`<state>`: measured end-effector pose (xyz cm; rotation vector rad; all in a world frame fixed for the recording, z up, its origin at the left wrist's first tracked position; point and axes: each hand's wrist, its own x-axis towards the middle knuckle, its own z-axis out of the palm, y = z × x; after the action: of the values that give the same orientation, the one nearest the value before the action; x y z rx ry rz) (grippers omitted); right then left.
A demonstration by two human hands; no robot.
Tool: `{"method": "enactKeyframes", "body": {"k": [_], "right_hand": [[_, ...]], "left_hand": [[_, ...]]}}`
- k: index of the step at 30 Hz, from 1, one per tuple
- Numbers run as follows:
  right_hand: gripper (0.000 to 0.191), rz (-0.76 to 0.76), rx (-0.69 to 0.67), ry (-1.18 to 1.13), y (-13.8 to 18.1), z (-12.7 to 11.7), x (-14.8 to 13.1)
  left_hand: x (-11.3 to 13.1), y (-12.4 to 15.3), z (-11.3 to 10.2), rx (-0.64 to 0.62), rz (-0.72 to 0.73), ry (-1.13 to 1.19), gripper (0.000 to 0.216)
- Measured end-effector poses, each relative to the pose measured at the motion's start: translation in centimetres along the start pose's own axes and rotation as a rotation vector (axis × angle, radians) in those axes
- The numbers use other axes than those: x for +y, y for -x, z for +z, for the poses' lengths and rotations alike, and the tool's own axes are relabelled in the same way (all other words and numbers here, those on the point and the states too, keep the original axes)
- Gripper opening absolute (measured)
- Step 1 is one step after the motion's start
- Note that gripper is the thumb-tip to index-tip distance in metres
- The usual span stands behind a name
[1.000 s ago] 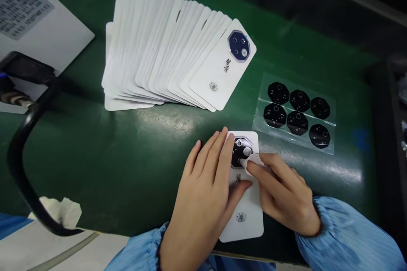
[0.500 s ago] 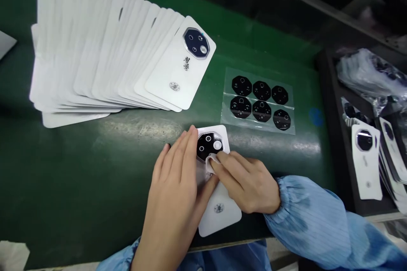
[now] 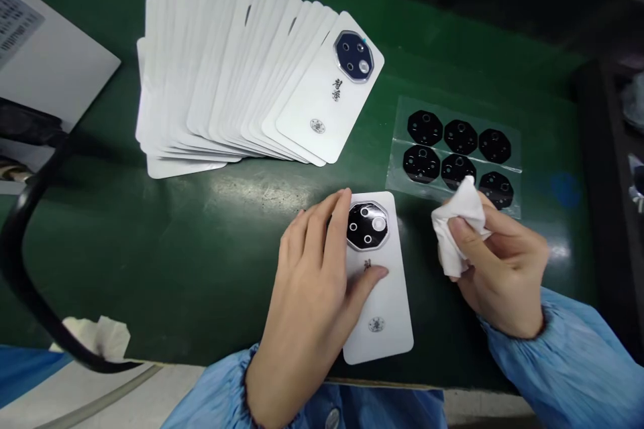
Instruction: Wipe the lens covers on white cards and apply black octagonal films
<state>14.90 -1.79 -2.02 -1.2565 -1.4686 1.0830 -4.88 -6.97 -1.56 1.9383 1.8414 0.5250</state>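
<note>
A white phone back cover [image 3: 395, 308] with a black octagonal camera lens piece lies on the green table by the front edge. My left hand [image 3: 314, 275] rests flat across its left side, fingers stretched out and thumb over the printed characters. My right hand [image 3: 503, 268] is raised to the right of the cover, apart from it, pinching a crumpled white wiping cloth [image 3: 460, 221] between thumb and fingers. Behind that hand is a clear film sheet [image 3: 397, 167] bearing several black octagonal lens stickers; the hand and cloth hide part of its lower edge.
A fanned stack of white phone back covers [image 3: 302, 107] lies at the back. On the left are a white box with a printed label [image 3: 55, 47], a black curved cable or tube [image 3: 25, 281] and crumpled pale paper [image 3: 108, 338]. A dark tray edge [image 3: 598, 147] stands at right.
My right hand has lifted the cloth off the lens area and moved right, turning the cloth up. The left hand stays on the cover. The view has shifted left.
</note>
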Motion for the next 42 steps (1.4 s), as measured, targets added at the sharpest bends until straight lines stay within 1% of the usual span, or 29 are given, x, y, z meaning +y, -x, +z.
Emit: {"method": "enactKeyframes", "body": {"k": [3, 6, 8, 10, 12, 14, 18, 21, 24, 26, 30, 34, 36, 38, 40, 42], "right_hand": [[0.014, 0.033, 0.030, 0.042, 0.2, -0.3, 0.2], [0.016, -0.033, 0.016, 0.139, 0.2, -0.2, 0.0], [0.020, -0.076, -0.015, 0.190, 0.1, -0.1, -0.2], [0.022, -0.065, -0.049, 0.172, 0.2, -0.1, -0.4], [0.022, -0.018, -0.077, 0.082, 0.3, -0.3, -0.4], [0.023, 0.044, -0.104, -0.017, 0.5, -0.6, -0.3], [0.019, 0.165, -0.175, -0.135, 0.7, -0.7, -0.7], [0.019, 0.269, -0.288, -0.313, 0.5, -0.4, -1.3], [0.021, 0.379, -0.404, -0.525, 0.5, -0.1, -1.8], [0.022, 0.433, -0.445, -0.586, 0.6, 0.0, -1.9], [0.022, 0.458, -0.483, -0.593, 1.0, -0.2, -1.7], [0.021, 0.440, -0.463, -0.561, 1.0, 0.0, -1.6], [0.021, 0.410, -0.448, -0.516, 1.0, 0.2, -1.7], [0.021, 0.339, -0.403, -0.417, 1.0, 0.4, -1.7], [0.019, 0.225, -0.337, -0.255, 1.1, 0.5, -1.6], [0.019, 0.078, -0.273, -0.065, 1.3, 0.5, -1.4]], "left_hand": [[0.1, 0.0, 0.0, 0.012, -0.033, 0.012, 0.085], [0.1, 0.2, 0.1, 0.064, -0.072, 0.113, 0.090], [0.1, 0.4, 0.2, 0.117, -0.103, 0.293, 0.087], [0.2, 0.6, 0.1, 0.141, -0.168, 0.539, 0.080], [0.4, 0.6, -0.1, 0.106, -0.257, 0.756, 0.075], [0.6, 0.6, -0.3, 0.036, -0.339, 0.881, 0.077], [1.1, 0.6, -1.1, -0.075, -0.467, 1.041, 0.086], [1.4, 0.5, -1.6, -0.124, -0.568, 1.103, 0.089], [1.5, 0.4, -1.9, -0.135, -0.597, 1.114, 0.092], [1.6, 0.4, -1.8, -0.138, -0.595, 1.118, 0.094], [1.5, 0.4, -1.8, -0.120, -0.579, 1.106, 0.096], [1.4, 0.6, -1.7, -0.102, -0.523, 1.053, 0.088], [1.2, 0.8, -1.4, -0.091, -0.446, 0.963, 0.085], [0.9, 1.0, -0.8, -0.052, -0.351, 0.794, 0.082], [0.6, 1.0, -0.2, 0.000, -0.266, 0.578, 0.078], [0.5, 0.9, 0.2, 0.041, -0.186, 0.359, 0.073]]}}
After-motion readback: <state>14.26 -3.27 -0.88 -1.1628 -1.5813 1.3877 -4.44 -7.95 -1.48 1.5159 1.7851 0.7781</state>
